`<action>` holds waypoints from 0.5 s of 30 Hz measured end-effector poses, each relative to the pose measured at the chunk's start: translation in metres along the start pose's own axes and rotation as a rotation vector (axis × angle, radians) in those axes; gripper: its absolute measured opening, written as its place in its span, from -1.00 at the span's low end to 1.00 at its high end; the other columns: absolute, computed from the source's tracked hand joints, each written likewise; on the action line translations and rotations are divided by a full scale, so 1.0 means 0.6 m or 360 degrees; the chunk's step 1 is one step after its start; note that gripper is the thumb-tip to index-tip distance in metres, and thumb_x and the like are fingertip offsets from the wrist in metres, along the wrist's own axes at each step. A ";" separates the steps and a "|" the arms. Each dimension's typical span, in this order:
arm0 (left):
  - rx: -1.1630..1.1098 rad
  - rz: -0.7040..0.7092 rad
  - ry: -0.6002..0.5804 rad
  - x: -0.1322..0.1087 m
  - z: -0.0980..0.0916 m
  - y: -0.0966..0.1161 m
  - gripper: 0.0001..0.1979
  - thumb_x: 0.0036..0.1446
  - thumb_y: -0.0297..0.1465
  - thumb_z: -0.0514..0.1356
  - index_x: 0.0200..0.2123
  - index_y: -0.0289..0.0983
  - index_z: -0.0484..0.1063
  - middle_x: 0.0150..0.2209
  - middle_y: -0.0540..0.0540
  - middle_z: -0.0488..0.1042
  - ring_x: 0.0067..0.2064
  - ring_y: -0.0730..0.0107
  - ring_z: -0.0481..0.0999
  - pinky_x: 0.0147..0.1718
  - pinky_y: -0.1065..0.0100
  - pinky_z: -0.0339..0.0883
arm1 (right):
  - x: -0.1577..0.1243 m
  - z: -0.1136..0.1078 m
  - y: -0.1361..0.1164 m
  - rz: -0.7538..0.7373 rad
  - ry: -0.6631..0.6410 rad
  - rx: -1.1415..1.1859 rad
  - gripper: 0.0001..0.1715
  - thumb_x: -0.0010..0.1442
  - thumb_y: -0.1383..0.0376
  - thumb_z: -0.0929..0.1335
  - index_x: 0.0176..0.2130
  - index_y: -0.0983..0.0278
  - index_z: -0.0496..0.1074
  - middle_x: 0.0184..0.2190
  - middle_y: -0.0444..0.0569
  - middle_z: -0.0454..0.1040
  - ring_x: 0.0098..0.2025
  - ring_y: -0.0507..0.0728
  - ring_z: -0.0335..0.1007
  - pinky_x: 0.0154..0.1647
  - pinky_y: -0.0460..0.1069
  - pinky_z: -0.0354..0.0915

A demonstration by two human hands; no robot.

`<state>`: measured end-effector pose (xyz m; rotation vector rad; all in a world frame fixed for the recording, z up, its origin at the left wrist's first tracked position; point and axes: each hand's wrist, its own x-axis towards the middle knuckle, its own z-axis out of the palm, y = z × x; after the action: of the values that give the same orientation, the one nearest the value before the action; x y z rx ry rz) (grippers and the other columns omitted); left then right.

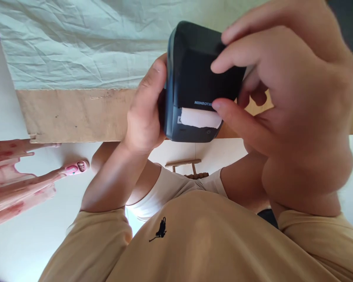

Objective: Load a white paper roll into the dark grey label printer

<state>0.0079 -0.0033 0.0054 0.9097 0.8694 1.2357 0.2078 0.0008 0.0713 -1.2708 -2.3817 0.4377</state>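
Note:
A dark label printer marked "NIIMBOT" is held up over the table's front edge, with its lid down. My left hand grips its left side, thumb along the edge and the other fingers hidden behind it. A strip of white label paper sticks out of the slot below the lid, its lower edge uneven. My right hand is at the printer's right side with fingers spread. Its thumb tip lies over the end of the lettering, close to the paper, and the fingertips are over the lid; whether they touch is unclear.
A wrinkled pale green cloth covers much of the wooden table. At the upper right lies a dark flat item. Below the table, a wooden stool or rung shows. Another person's foot in a pink slipper is at the left.

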 end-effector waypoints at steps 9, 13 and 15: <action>0.0080 -0.0035 0.0046 0.003 -0.014 0.006 -0.52 0.53 -0.46 -0.06 -0.46 -0.22 0.43 -0.39 -0.06 0.15 -0.38 0.38 0.21 -0.20 0.37 0.39 | -0.015 0.003 0.007 -0.0051 -0.0025 0.0066 -0.58 0.50 0.05 0.28 0.25 0.07 0.25 0.39 -0.15 0.35 0.28 0.05 0.41 -0.03 0.03 0.49; 0.0011 0.0016 0.0094 0.005 -0.016 0.003 -0.57 0.53 -0.48 -0.01 -0.42 -0.27 0.47 -0.41 -0.04 0.15 -0.39 0.45 0.20 -0.26 0.42 0.32 | -0.002 0.005 -0.011 0.0077 -0.0068 0.0051 -0.61 0.49 0.09 0.29 0.25 0.02 0.23 0.41 -0.21 0.33 0.33 0.05 0.46 0.23 0.03 0.51; 0.0004 0.0031 0.0126 0.007 -0.017 0.004 -0.60 0.50 -0.47 0.04 -0.42 -0.26 0.49 -0.42 -0.04 0.18 -0.38 0.43 0.21 -0.26 0.41 0.32 | 0.003 0.006 -0.016 0.0143 -0.0081 0.0002 -0.49 0.43 0.08 0.36 0.30 -0.02 0.28 0.39 -0.23 0.34 0.17 0.06 0.55 0.11 0.05 0.54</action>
<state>-0.0020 0.0018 0.0031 0.8778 0.9272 1.2947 0.1982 -0.0030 0.0732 -1.3861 -2.3718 0.5041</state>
